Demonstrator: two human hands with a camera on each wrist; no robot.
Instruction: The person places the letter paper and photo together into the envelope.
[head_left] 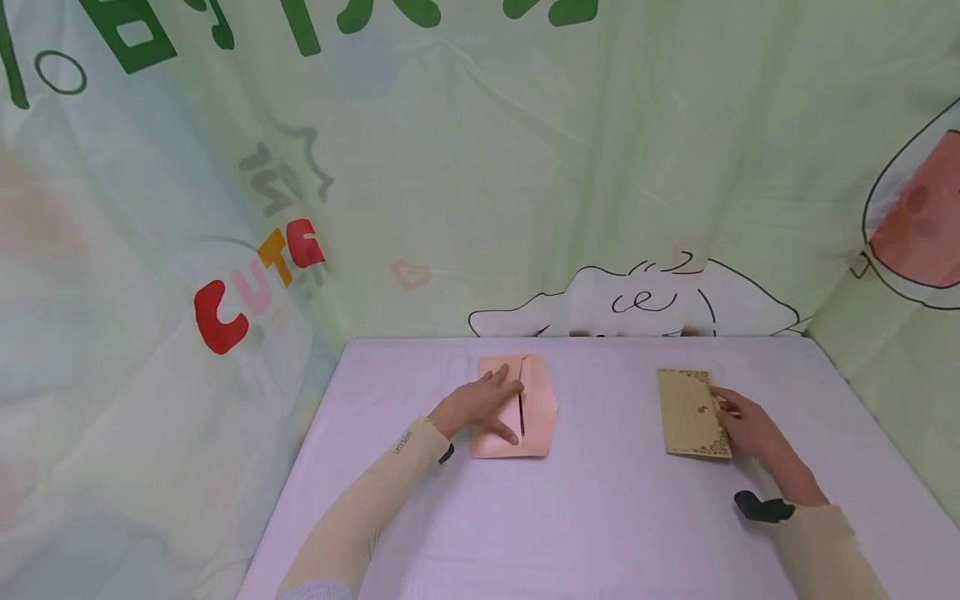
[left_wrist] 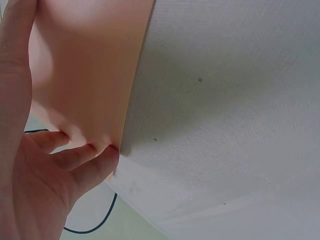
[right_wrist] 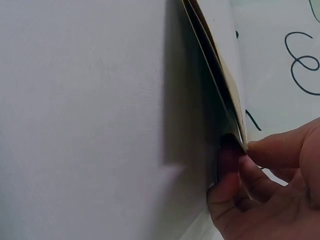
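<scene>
A pink paper envelope lies left of the table's middle, with a dark line running down it and a pointed flap on its right side. My left hand rests on it, fingers spread. In the left wrist view, several fingertips touch the envelope near its edge. To the right, a tan folded card with dark ornate corners and a small brown mark is pinched at its right edge by my right hand. The right wrist view shows thumb and fingers on the card, its layers slightly parted and raised off the cloth.
Pale lilac cloth covers the table. Behind and at the sides hangs a light printed curtain with cartoon drawings and lettering. A dark strap sits at my right wrist.
</scene>
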